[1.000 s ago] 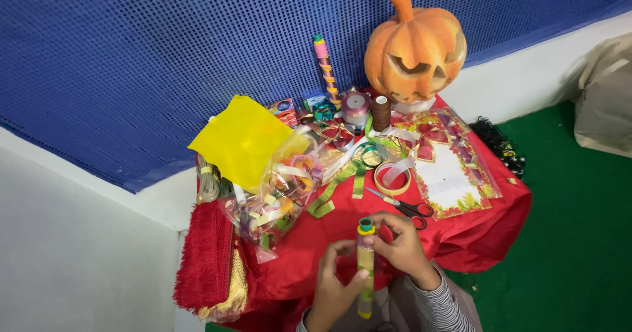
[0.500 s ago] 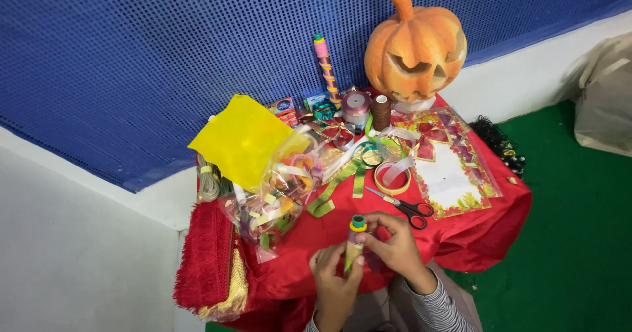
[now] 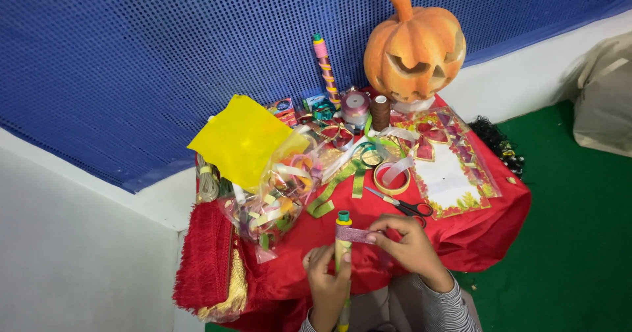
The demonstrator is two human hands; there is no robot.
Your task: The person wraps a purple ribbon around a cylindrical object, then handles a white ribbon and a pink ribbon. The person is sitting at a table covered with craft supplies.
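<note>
Here, at the left edge of the red-draped table (image 3: 487, 233), a fringed red cloth (image 3: 204, 266) hangs down, with a yellow sheet (image 3: 240, 138) and a clear bag of coloured scraps (image 3: 276, 204) just inside it. At the near edge the left hand (image 3: 326, 286) is closed around a tall yellow-green stick with a green cap (image 3: 342, 240), holding it upright. Just right of it, the right hand (image 3: 408, 243) pinches a short strip of purple glitter ribbon (image 3: 355, 234) between thumb and fingertips, the strip's free end touching the stick just below the cap. As far as can be judged, the wrapping is only starting: the ribbon meets the stick at one spot near the top, and the rest of the shaft looks bare, though the left hand hides part of it. A similar stick already wound with coloured bands (image 3: 326, 69) leans against the blue wall at the far edge. Further right lie a tape roll (image 3: 392, 177), scissors with red handles (image 3: 401, 205), a bordered card in a clear sleeve (image 3: 451, 174), and an orange carved pumpkin (image 3: 415, 46) at the far right corner.
</note>
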